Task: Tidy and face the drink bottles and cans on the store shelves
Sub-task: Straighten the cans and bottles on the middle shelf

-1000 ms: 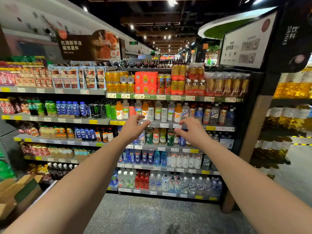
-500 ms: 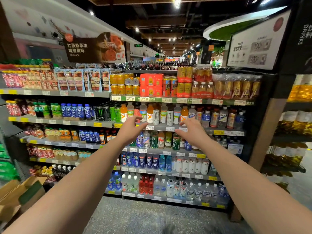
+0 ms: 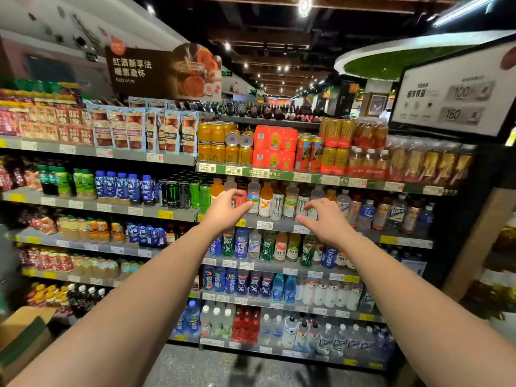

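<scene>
Before both hands [image 3: 275, 216], upright bottles [image 3: 265, 201]

My left hand [image 3: 224, 212] and right hand [image 3: 325, 223] are bare; both forearms bare too, no sleeves, watch or gloves visible.

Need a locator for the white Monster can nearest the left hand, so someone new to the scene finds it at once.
Start at the green price strip under the red multipacks; drop to the shelf just below. Between the left hand and the right hand stand two white Monster cans; take the left one. An orange-capped bottle stands to its left, and unlike the black and green Monster cans further left, it is white.
</scene>
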The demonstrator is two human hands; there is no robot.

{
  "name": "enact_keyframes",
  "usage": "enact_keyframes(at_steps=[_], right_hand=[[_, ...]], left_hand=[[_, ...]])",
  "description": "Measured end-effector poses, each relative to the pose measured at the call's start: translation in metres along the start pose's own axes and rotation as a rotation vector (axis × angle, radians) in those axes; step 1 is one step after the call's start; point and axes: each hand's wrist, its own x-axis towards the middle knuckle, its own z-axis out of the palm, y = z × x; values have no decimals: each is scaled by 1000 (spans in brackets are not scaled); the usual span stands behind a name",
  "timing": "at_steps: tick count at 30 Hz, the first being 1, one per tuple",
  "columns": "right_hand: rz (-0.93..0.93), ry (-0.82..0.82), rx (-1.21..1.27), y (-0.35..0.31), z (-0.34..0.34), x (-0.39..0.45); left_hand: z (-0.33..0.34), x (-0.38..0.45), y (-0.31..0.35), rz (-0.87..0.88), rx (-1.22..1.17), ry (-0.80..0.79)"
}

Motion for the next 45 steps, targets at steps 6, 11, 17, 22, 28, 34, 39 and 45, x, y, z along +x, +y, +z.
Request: enact_keyframes(at_steps=[6,11,17,22,28,34,39,45], right_hand=[[31,53,-9,4,6,46],[22,80,47,19,23,85],[-3,74,102,51,45,150],[-41,55,143,81,56,216],[-41,40,311,109,86,277],[-88,22,410,103,123,315],[-121,-19,408,76,161,337],[-121,-97,394,36,212,355]], left_hand=[[8,46,-14,16,-6,-37],[24,81,-26,11,-4,-38],[53,139,-30,4,32,-33],[77,197,-28,-25,53,-27],[106,243,-51,-121,27,-17],[115,267,-90,-159,42,-1],[116,272,-130,-174,38,-1],[91,277,-195,-218,19,24]])
